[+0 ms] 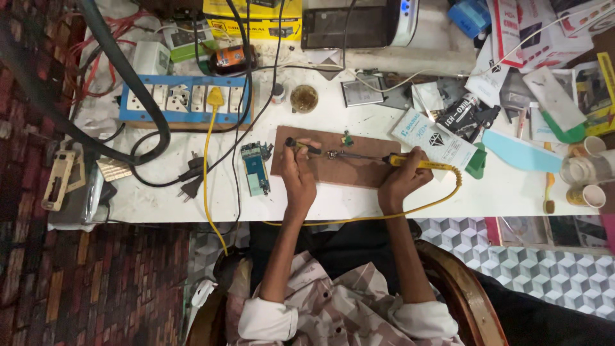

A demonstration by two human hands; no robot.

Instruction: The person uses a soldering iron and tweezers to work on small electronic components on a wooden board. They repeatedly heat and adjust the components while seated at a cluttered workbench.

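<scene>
We are gripping a soldering iron in our right hand, fingers wrapped fully round its yellow handle, while our left hand is pinching a thin black-and-yellow tool. The iron's dark metal shaft is reaching left over the brown board near the worktop's front edge, its tip just beside a small metal part; whether they are touching, we cannot tell. Its yellow cord is looping off the handle's end and trailing along the front edge. A green circuit board is lying just left of the brown board.
</scene>
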